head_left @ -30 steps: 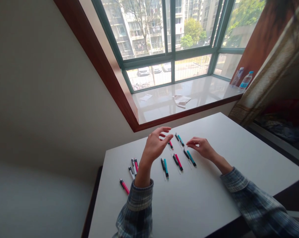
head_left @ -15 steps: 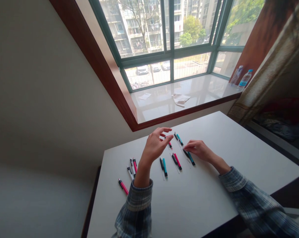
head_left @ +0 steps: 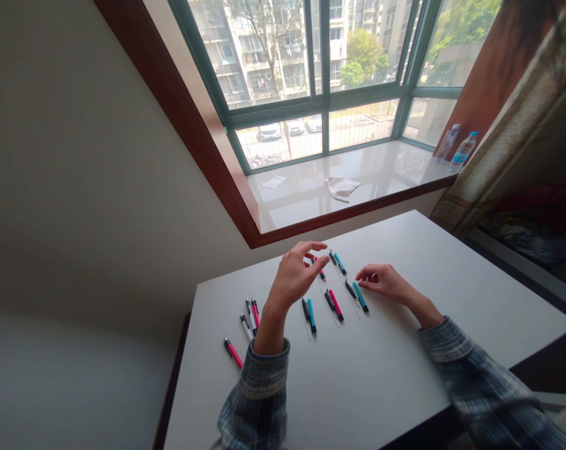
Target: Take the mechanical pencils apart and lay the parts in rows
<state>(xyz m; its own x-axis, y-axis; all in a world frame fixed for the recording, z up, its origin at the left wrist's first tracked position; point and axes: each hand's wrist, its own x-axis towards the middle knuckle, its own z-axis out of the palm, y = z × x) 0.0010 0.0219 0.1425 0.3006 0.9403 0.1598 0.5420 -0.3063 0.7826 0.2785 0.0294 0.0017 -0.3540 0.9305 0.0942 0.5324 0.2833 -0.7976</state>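
Observation:
My left hand [head_left: 294, 273] hovers over the table, thumb and fingers apart with nothing between them. Behind its fingertips lies a pink and black pen [head_left: 319, 267], partly hidden. My right hand [head_left: 381, 279] is at the right of the pen parts, its fingers loosely bent and no object visible in them. Just left of it are a teal pen barrel [head_left: 360, 297], a black pen part [head_left: 351, 288] and a thin refill. Similar sets lie nearby: a teal barrel [head_left: 312, 315], a pink barrel [head_left: 336, 305], and another teal barrel [head_left: 340, 263] at the back, each beside a black part.
Several pens, among them a pink one [head_left: 232, 353] and a white one [head_left: 246, 326], lie left of my left forearm on the white table [head_left: 381, 369]. Beyond the table, the windowsill [head_left: 296, 203] bears a cloth [head_left: 342, 187] and two plastic bottles [head_left: 464, 150].
My right hand has drawn back slightly to the right, away from the black pen part and teal barrel, which now show more fully. My left hand has hardly moved.

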